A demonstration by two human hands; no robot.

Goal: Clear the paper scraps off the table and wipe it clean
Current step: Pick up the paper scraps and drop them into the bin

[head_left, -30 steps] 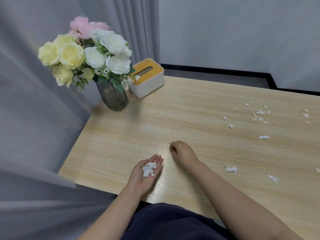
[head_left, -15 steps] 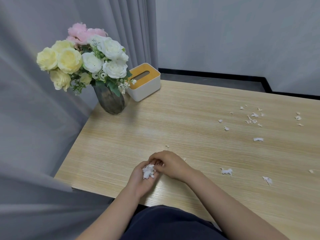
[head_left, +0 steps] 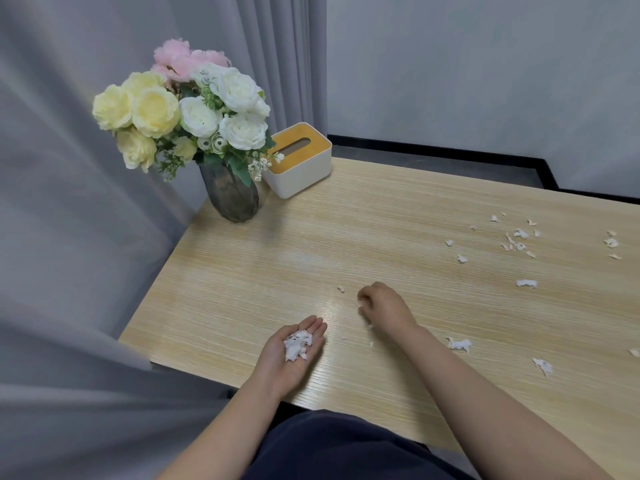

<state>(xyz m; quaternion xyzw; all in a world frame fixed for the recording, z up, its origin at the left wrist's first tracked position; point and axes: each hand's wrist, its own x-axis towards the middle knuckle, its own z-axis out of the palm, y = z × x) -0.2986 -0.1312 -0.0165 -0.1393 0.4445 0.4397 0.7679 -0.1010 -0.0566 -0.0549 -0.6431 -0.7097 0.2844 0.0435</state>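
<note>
Small white torn paper scraps (head_left: 517,237), heaped in left hand (head_left: 291,355)

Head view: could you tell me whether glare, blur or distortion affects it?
Head view: a pale sheen of glare lies on the table between the left hand and right hand; wide-angle bending curves the far table edge; the curtain at near left is soft; scraps stay sharp.

The table (head_left: 398,220) shows pale wood grain with a soft sheen, the scraps (head_left: 459,344) are thin torn white paper, the vase (head_left: 230,197) looks dark and glossy, and the curtain (head_left: 69,237) is matt grey cloth.
</note>
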